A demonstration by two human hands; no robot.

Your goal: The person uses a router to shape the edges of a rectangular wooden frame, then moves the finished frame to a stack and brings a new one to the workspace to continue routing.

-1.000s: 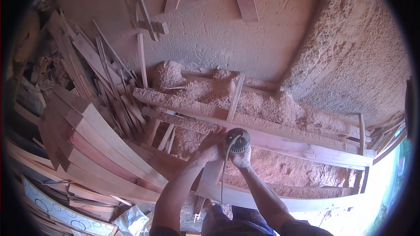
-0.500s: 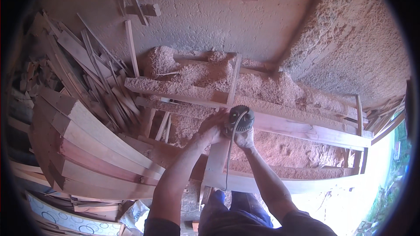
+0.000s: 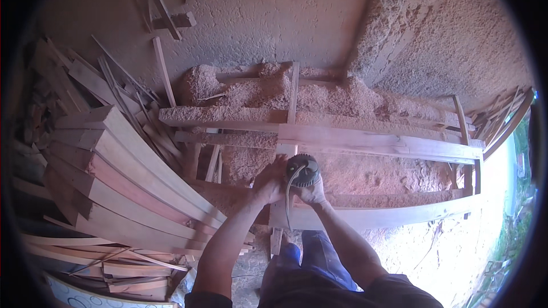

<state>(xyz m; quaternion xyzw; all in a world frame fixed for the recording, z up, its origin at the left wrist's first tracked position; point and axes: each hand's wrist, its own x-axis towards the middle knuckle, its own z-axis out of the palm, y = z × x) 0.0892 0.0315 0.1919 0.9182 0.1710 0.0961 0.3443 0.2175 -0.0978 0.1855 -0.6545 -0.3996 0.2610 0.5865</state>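
Note:
Both my hands are closed around a corded power tool (image 3: 302, 170) with a round, dark, ribbed top. My left hand (image 3: 270, 181) grips its left side, and my right hand (image 3: 312, 192) holds its right side from nearer me. The tool's base is hidden beneath its body and my hands. It sits over a pale crosswise board (image 3: 286, 149) at the left end of a wooden frame, between the far beam (image 3: 354, 140) and the near rail (image 3: 371, 217). A thin cord (image 3: 287, 199) loops from the top down towards my legs.
Sawdust and shavings (image 3: 365, 174) fill the frame's inside and heap along the wall. A stack of curved planks (image 3: 142, 177) stands at left, with loose offcuts (image 3: 131, 279) below it. Narrow strips (image 3: 114, 82) lean against the wall. More slats (image 3: 505, 117) rest at far right.
My hands and the power tool have moved nearer to me along the crosswise board, away from the far beam. The whole view has shifted slightly. Both hands keep their hold.

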